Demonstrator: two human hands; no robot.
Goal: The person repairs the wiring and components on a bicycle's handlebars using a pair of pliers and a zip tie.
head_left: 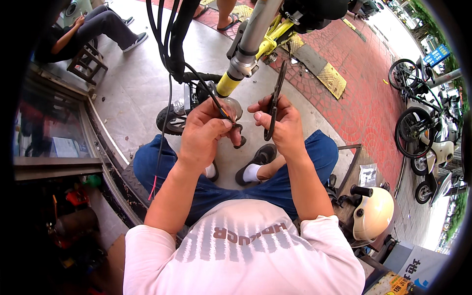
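My left hand (pixel 202 132) pinches a black cable (pixel 217 104) whose end shows thin coloured wires. A pair of dark scissors (pixel 278 88) is in my right hand (pixel 288 129), blades pointing up and handles down in the fingers. The two hands are a short gap apart, between my knees. Just beyond them stands a bicycle with a grey steering post (pixel 252 37), a yellow lower band and a yellow frame (pixel 269 43). Its front wheel (pixel 166 121) lies left of my left hand. A second thin cable (pixel 170 105) hangs there, ending in bare red-pink wires.
A seated person (pixel 93 29) is at the far left by a wooden stool (pixel 84 66); another person's sandalled feet (pixel 227 20) are ahead. A cream helmet (pixel 376 214) rests at my right. Beyond are yellow-black ramps (pixel 329 81) and parked two-wheelers (pixel 415 128). Dark clutter (pixel 73 221) fills the lower left.
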